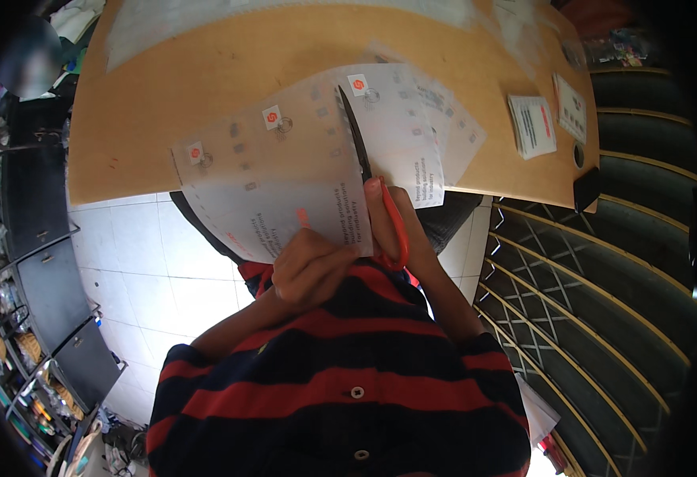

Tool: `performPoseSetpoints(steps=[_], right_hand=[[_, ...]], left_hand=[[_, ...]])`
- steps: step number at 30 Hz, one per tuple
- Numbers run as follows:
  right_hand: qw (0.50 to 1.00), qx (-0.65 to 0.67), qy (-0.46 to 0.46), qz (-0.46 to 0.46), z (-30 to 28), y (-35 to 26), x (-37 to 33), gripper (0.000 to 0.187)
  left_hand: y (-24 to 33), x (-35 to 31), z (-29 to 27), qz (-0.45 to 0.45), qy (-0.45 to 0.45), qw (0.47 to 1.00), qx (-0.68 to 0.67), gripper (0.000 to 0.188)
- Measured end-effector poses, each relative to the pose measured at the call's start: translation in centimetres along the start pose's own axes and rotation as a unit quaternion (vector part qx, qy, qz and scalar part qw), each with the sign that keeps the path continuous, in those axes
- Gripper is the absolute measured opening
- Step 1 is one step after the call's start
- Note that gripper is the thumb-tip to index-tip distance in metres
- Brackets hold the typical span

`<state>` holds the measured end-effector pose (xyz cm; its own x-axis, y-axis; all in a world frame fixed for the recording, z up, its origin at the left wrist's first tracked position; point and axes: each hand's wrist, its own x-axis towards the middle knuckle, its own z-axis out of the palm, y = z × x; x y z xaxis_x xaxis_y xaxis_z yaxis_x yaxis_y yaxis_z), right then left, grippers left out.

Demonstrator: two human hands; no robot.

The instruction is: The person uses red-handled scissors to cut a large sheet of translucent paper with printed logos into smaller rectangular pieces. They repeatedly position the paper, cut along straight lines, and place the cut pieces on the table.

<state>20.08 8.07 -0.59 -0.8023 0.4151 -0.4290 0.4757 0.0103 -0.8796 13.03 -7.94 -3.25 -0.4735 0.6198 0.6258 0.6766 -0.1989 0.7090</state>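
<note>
A translucent printed sheet [281, 171] spreads over the table's near edge and hangs toward my lap. My left hand [308, 269] pinches its near edge, fingers closed. In my right hand [413, 226] is a pair of scissors [355, 131] with dark blades and red handles. The blades point away from me, along the line between the left part of the sheet and a right-hand printed piece [400, 119]. Whether the two parts are still joined at the far end I cannot tell. More translucent printed sheets [464, 135] lie partly under the right-hand piece.
The wooden table [149, 103] carries a stack of printed cards [533, 127] and another card pile [570, 107] at the right. Clear plastic sheeting [285, 20] covers its far side. Dark cabinets [50, 286] stand left; a folding metal gate [571, 278] stands right.
</note>
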Motion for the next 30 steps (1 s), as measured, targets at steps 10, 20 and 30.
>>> performPoseSetpoints(steps=[10, 20, 30], right_hand=[[1.0, 0.008, -0.008, 0.003, 0.1, -2.1, 1.1, 0.077], [0.997, 0.059, -0.036, 0.041, 0.0, -4.4, 2.1, 0.068], [0.997, 0.038, -0.056, 0.033, -0.4, -4.7, 4.8, 0.076]], left_hand=[[-0.1, -0.1, -0.2, 0.023, 0.03, 0.999, 0.004, 0.03], [-0.3, -0.6, -0.7, 0.01, 0.031, 0.999, 0.01, 0.029], [-0.3, -0.3, -1.2, 0.018, 0.043, 0.999, 0.018, 0.034]])
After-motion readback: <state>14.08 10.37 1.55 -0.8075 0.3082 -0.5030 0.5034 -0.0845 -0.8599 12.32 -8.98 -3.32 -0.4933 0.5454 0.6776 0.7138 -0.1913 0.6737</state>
